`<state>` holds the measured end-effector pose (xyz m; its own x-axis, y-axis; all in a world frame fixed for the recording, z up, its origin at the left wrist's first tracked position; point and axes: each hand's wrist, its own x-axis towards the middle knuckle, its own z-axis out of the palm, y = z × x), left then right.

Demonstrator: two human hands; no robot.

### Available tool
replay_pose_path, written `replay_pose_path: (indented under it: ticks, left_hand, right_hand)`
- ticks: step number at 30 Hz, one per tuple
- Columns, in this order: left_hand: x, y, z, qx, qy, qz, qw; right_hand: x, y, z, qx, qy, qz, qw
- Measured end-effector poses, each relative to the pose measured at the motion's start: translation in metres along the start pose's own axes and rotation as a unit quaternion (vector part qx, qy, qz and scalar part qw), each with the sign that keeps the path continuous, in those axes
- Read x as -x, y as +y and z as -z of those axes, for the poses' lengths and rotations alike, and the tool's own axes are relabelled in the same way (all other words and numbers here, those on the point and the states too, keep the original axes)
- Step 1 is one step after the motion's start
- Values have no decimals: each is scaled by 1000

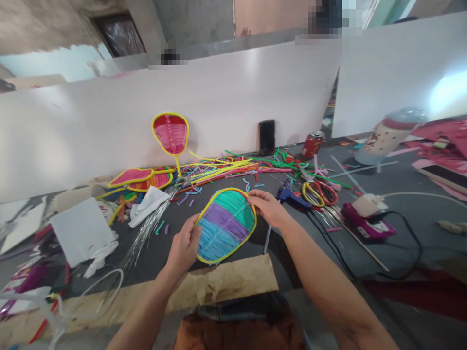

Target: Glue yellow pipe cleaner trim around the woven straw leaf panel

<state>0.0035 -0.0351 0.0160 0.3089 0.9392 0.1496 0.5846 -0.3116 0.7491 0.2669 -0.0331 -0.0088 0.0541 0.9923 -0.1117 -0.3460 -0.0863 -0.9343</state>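
Observation:
Between my hands is a rounded pipe-cleaner panel (226,224) with a yellow rim and bands of green, purple and light blue. My left hand (187,243) pinches its left edge, thumb on the front. At the upper right edge, my right hand (265,206) grips the rim between thumb and fingers. The panel is tilted and held over the dark table. Just right of my right hand lies a blue glue gun (295,197), beside scissors with yellow and red handles (320,194). A pink and red panel on a yellow stem (170,135) stands behind.
Loose coloured pipe cleaners (226,167) spread across the back of the table. A phone (267,137) leans on the white partition (219,102), with a red can (313,144) to its right. A purple power strip (367,223) with cords lies at right; a cardboard strip (226,279) lines the front edge.

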Motion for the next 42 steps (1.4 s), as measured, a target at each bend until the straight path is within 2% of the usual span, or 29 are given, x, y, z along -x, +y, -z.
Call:
replay_pose_path:
  ticks: [6, 10, 13, 15, 18, 21, 27, 29, 31, 32, 34, 36, 38, 42]
  left_hand:
    - [6, 4, -4, 9, 24, 24, 999]
    - [11, 6, -6, -6, 18, 25, 1000]
    - [14, 9, -3, -4, -19, 23, 1000]
    - [11, 12, 1, 39, -62, 23, 997]
    - [-6, 21, 5, 156, -108, 39, 981]
    - [-37, 33, 3, 237, -152, 61, 958]
    - [-97, 50, -17, 205, -299, 63, 930]
    - [-107, 52, -22, 173, -315, 55, 932]
    - [-112, 52, -25, 141, -304, 55, 941]
    - [-113, 51, -26, 130, -298, 56, 944]
    - [-114, 47, -26, 122, -294, 48, 947]
    - [-114, 43, -27, 127, -301, 34, 945]
    - [-115, 38, -29, 129, -311, 21, 941]
    - [-118, 36, -33, 103, -320, 10, 942]
  right_hand:
    - [-1, 2, -4, 20, 25, 19, 999]
    - [-1, 2, -6, 41, 42, 37, 998]
    - [0, 2, -6, 62, 46, 49, 996]
    - [1, 2, -7, 77, 40, 53, 995]
    - [5, 3, -11, 96, 14, 49, 994]
    - [8, 3, -15, 108, -4, 46, 993]
    - [5, 6, -19, 131, 3, 59, 990]
    - [3, 8, -18, 146, 33, 81, 985]
    - [2, 8, -16, 196, 92, 137, 967]
    - [2, 8, -15, 238, 121, 177, 947]
    - [2, 9, -14, 338, 156, 261, 891]
    - [4, 9, -14, 420, 156, 319, 835]
    - [7, 9, -16, 473, 149, 344, 797]
    - [11, 9, -20, 533, 150, 356, 753]
